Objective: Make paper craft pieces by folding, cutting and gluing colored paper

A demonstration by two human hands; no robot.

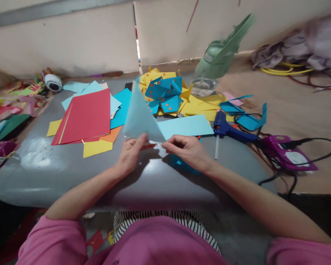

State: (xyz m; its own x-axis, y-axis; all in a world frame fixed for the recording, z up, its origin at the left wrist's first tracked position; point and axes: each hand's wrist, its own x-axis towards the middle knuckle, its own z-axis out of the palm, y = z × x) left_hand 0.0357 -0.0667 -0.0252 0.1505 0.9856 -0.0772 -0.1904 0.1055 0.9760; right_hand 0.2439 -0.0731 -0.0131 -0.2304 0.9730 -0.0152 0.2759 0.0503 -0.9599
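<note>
A light blue sheet of paper (141,116), folded into a tall triangle, stands up between my hands above the grey table (63,176). My left hand (131,151) is closed on its lower edge, thumb on the near side. At the lower right corner, my right hand (186,149) pinches the same paper between thumb and fingers. Just behind lies a light blue paper strip (186,126). Under my right hand a darker blue piece of paper (182,163) is partly hidden.
Red sheets (88,114) are stacked at the left over yellow and blue papers. Orange-dotted blue folded paper (165,94) sits at the back, near a green bottle (215,60). A blue glue gun (231,130) and a purple box with cables (289,152) lie to the right.
</note>
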